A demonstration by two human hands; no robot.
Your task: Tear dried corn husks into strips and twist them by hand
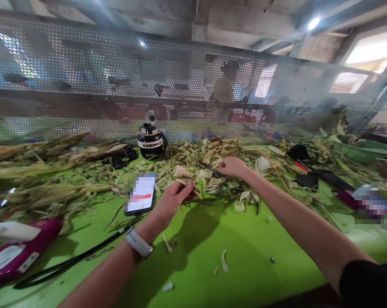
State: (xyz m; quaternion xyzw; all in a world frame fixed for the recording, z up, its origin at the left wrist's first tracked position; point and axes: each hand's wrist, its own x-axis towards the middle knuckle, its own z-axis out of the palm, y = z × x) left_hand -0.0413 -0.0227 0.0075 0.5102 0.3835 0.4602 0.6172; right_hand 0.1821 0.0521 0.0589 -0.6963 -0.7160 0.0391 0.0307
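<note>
My left hand (176, 196) is closed in a pinch around a pale strip of dried corn husk (197, 193) above the green tabletop. Farther forward, my right hand (232, 167) has its fingers curled at the edge of the husk scraps (209, 152). A dark thing (217, 173) shows below those fingertips; whether they grip it I cannot make out. Between the hands lies a light, rolled-looking piece (182, 172) among loose husk strips. Just left of my left hand is a phone (141, 194) with its screen lit, lying on the table.
A black bottle (150, 141) stands behind the phone, before a perforated metal screen (180, 85). Husk bundles (46, 167) cover the left side. Purple tissue pack (26, 248) and black strap (74, 259) lie near left. Green basket (362, 149) and dark pouch (307, 180) are right.
</note>
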